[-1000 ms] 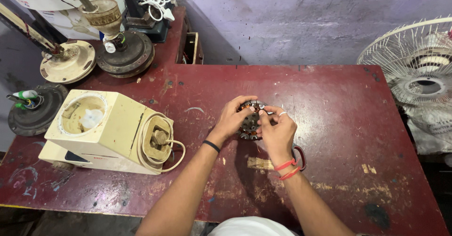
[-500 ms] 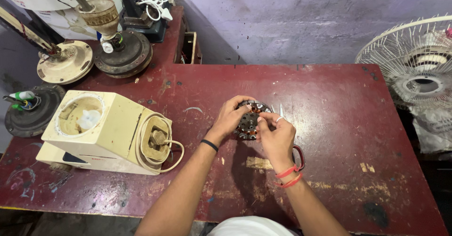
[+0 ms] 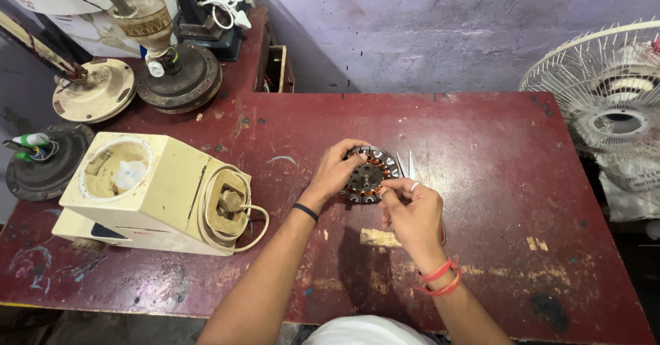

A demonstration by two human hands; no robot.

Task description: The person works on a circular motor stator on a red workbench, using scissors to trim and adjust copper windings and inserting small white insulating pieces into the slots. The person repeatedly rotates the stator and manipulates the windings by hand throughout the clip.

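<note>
1. Head cam view, looking down at a dark red table w/ scuffed paint.
2. Left hand is curled round the left edge of a round motor stator, gripping it; black band on the wrist.
3. Stator sits at table centre: dark metal core w/ copper windings around the rim.
4. Right hand is closed in a pinch at the stator's lower right edge; what the fingertips hold is too small to tell. Red bands on the wrist.
5. Small scissors lie just right of the stator.
6. Cream mixer base on its side, left of the hands, cord wound round it.
7. White fan guard at far right, off the table.
</note>
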